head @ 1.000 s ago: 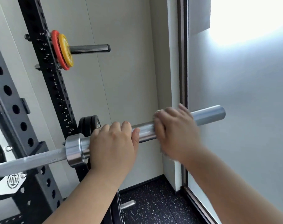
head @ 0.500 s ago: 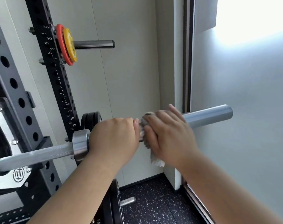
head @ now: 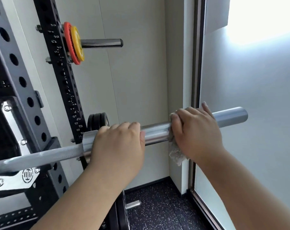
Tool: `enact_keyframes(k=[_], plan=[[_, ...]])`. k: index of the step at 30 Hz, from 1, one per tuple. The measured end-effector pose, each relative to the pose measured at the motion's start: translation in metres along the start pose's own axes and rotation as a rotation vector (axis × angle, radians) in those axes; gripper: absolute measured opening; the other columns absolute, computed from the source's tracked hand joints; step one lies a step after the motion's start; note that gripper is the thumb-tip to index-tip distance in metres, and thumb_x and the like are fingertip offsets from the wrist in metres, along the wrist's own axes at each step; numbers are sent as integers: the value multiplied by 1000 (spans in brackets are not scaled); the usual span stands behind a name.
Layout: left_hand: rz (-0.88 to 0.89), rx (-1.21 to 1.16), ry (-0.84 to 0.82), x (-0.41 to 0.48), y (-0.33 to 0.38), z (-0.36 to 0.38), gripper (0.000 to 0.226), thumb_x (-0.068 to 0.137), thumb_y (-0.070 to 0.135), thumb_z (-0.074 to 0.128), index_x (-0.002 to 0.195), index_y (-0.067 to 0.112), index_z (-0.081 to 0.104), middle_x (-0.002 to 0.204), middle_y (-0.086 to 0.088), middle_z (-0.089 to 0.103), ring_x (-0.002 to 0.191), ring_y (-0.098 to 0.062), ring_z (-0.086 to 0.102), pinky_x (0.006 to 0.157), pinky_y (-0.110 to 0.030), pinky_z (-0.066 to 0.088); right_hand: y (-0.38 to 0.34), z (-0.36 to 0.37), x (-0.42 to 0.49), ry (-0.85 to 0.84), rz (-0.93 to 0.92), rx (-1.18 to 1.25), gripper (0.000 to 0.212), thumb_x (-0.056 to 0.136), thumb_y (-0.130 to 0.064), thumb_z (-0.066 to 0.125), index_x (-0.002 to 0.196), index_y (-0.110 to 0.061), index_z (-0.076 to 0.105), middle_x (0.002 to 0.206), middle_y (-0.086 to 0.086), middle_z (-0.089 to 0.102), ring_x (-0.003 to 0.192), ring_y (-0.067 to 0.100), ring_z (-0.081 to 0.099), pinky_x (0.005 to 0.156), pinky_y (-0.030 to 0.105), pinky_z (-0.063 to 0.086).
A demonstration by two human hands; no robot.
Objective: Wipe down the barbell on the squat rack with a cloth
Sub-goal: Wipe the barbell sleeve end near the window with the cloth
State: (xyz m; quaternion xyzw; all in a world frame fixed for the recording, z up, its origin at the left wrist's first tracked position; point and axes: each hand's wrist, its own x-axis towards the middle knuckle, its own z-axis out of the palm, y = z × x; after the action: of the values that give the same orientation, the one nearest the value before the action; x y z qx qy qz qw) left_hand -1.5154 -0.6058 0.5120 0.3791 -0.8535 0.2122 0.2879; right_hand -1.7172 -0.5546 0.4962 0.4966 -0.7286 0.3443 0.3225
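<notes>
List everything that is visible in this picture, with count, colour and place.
silver steel barbell: 1, silver, on the rack, lower left to right
grey-white cloth: 1, grey-white, around the barbell sleeve under the right hand
black perforated steel squat rack: 1, black, left
red round weight plate: 1, red, on the upper peg
yellow round weight plate: 1, yellow, beside the red one
steel storage pegs: 2, silver, one upper, one near the floor
black round weight plates: count unclear, black, behind the left hand
speckled rubber floor: 1, black, bottom
frosted glass panel: 1, pale grey, right
left hand: 1, grips the sleeve near the collar
right hand: 1, fingers curled round the cloth
</notes>
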Motion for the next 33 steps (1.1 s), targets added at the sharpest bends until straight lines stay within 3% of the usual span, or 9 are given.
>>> enact_keyframes(k=[3, 5, 7, 10, 13, 18, 24, 29, 33], plan=[[-47, 92, -4, -9, -8, -2, 54, 100, 42, 18, 106, 27, 69, 95, 7, 74, 92, -21, 70, 117, -54, 32, -36, 5, -21, 26, -172, 97, 27, 103, -34, 45, 104, -25, 70, 104, -4, 70, 101, 24, 66, 123, 48, 27], [-101, 127, -40, -10, -19, -10, 56, 102, 44, 14, 97, 29, 68, 90, 9, 72, 94, -19, 68, 120, -53, 28, -56, 7, -36, 5, -323, 149, 32, 105, -34, 47, 123, -21, 69, 121, -2, 68, 114, 22, 63, 123, 50, 28], [-106, 107, -29, -7, -34, -10, 60, 104, 46, 10, 87, 28, 65, 82, 10, 68, 87, -19, 63, 96, -45, 48, -53, 5, -32, -7, -368, 127, 33, 106, -37, 46, 125, -21, 69, 121, -3, 68, 113, 22, 65, 122, 50, 29], [-32, 139, 33, -8, -44, -4, 56, 104, 48, 22, 73, 24, 62, 64, 7, 59, 65, -23, 56, 53, -33, 38, -31, 4, -14, 14, -129, 81, 32, 103, -39, 41, 98, -27, 71, 97, -6, 72, 94, 24, 68, 121, 49, 31], [2, 161, 132, -11, -43, 5, 48, 103, 43, 32, 73, 19, 61, 62, 0, 58, 62, -28, 53, 56, -36, 39, -43, 2, -9, 37, 21, 58, 37, 103, -39, 38, 85, -24, 67, 88, -3, 69, 89, 29, 65, 120, 46, 33], [26, 159, 159, -14, -44, 2, 45, 103, 40, 35, 73, 20, 61, 63, 0, 60, 63, -28, 54, 58, -36, 34, -81, 6, -36, -15, -341, 164, 30, 106, -35, 47, 118, -20, 69, 118, -2, 68, 110, 22, 64, 123, 49, 30], [26, 130, 170, -15, -45, 1, 45, 102, 36, 32, 73, 17, 60, 61, 0, 57, 60, -25, 48, 58, -35, 33, -54, 0, -8, -10, -37, 74, 36, 102, -37, 37, 87, -26, 68, 88, -5, 68, 90, 26, 66, 124, 49, 25], [48, 23, 161, -29, -51, 0, 37, 98, 31, 45, 102, 10, 76, 90, -4, 75, 88, -26, 69, 83, -42, 56, -79, 3, -38, -53, -412, 200, 35, 105, -35, 49, 131, -23, 68, 127, -4, 67, 119, 19, 63, 124, 50, 28], [75, -40, 158, -38, -61, -5, 43, 94, 34, 53, 124, 9, 72, 116, -4, 77, 110, -21, 71, 108, -32, 46, -54, 3, -14, -21, -111, 94, 39, 105, -37, 36, 101, -24, 73, 98, -5, 72, 95, 26, 69, 125, 48, 26]])
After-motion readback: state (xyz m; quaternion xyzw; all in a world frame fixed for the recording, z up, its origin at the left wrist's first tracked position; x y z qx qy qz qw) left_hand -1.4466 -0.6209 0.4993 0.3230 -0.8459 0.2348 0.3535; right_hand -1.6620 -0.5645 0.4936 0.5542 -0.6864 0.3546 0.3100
